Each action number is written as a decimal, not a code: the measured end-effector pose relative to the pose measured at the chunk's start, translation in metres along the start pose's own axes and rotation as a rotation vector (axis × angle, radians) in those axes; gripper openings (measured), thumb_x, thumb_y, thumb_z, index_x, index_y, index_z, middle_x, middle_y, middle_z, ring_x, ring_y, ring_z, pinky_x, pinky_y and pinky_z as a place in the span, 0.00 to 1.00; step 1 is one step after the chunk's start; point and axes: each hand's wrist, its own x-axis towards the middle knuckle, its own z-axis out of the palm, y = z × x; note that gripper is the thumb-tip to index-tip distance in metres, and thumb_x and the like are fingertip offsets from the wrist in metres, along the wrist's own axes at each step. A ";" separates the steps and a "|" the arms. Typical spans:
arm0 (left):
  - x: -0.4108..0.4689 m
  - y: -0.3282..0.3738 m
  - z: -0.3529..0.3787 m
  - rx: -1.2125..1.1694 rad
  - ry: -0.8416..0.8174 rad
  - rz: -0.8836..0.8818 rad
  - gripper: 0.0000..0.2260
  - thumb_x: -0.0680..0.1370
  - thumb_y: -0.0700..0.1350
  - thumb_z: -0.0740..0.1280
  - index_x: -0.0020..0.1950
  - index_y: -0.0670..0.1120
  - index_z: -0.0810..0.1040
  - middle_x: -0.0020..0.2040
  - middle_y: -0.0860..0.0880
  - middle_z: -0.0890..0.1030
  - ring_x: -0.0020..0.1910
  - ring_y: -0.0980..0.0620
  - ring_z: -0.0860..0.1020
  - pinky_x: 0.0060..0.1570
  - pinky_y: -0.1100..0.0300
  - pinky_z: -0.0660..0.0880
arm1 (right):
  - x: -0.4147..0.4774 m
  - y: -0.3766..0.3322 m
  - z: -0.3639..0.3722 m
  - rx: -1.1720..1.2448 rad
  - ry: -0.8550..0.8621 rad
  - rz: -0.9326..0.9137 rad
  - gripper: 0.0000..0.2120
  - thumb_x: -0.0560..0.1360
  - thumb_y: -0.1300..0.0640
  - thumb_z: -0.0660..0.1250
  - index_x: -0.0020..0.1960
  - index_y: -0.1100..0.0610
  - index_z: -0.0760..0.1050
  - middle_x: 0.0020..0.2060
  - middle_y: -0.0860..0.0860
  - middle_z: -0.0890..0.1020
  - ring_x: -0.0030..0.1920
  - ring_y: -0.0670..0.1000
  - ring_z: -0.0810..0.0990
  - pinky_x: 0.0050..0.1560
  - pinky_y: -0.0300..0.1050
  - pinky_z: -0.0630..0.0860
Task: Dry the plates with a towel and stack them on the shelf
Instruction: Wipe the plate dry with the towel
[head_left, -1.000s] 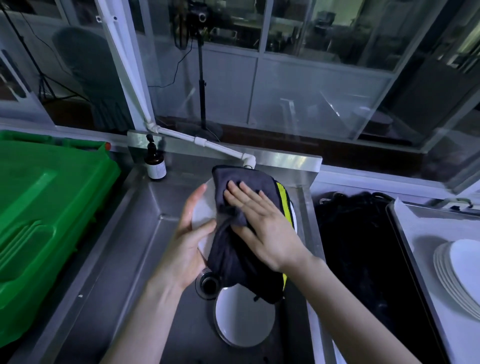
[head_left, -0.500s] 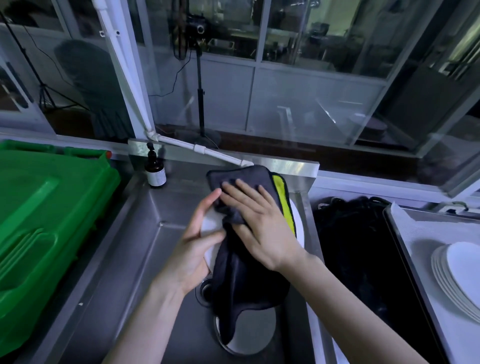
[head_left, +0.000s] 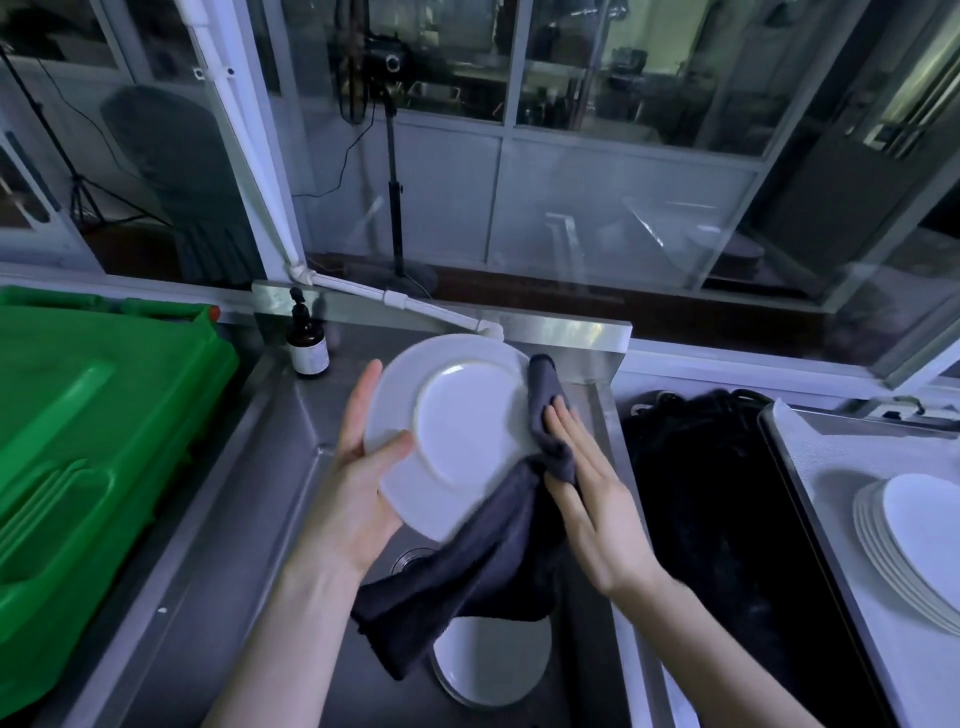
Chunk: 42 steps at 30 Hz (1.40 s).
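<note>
Grips a white plate (head_left: 457, 431) by its left rim with the left hand (head_left: 358, 483), thumb curled onto the face, holding it tilted above the steel sink (head_left: 234, 519). Presses a dark grey towel (head_left: 467, 571) against the plate's right edge with the flat, straight fingers of the right hand (head_left: 587, 493), the cloth's tail hanging below. Shows a second plate (head_left: 498, 665) lying in the basin under that tail, a stack of plates (head_left: 914, 551) well apart at right, a green bin (head_left: 93, 441) at left, and a brown pump bottle (head_left: 307, 343) at the sink's back corner.
</note>
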 end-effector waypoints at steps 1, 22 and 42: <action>0.002 0.000 0.001 -0.012 0.005 -0.006 0.32 0.71 0.37 0.67 0.69 0.65 0.73 0.62 0.58 0.82 0.59 0.54 0.82 0.47 0.59 0.82 | -0.010 -0.001 0.005 -0.024 0.006 -0.026 0.25 0.82 0.58 0.58 0.78 0.52 0.59 0.78 0.43 0.57 0.78 0.44 0.52 0.77 0.45 0.53; -0.005 0.006 -0.003 -0.004 -0.002 -0.051 0.31 0.72 0.38 0.66 0.70 0.65 0.71 0.64 0.57 0.82 0.60 0.54 0.82 0.59 0.48 0.75 | -0.001 -0.004 -0.002 0.042 0.015 -0.040 0.25 0.80 0.64 0.59 0.76 0.54 0.64 0.76 0.43 0.61 0.78 0.43 0.54 0.77 0.46 0.53; 0.029 -0.022 0.042 0.054 -0.031 -0.179 0.28 0.78 0.31 0.61 0.65 0.63 0.74 0.59 0.57 0.84 0.59 0.53 0.82 0.47 0.55 0.79 | -0.042 -0.008 -0.039 0.175 0.261 0.244 0.11 0.81 0.64 0.59 0.50 0.49 0.76 0.39 0.45 0.81 0.41 0.46 0.78 0.45 0.48 0.74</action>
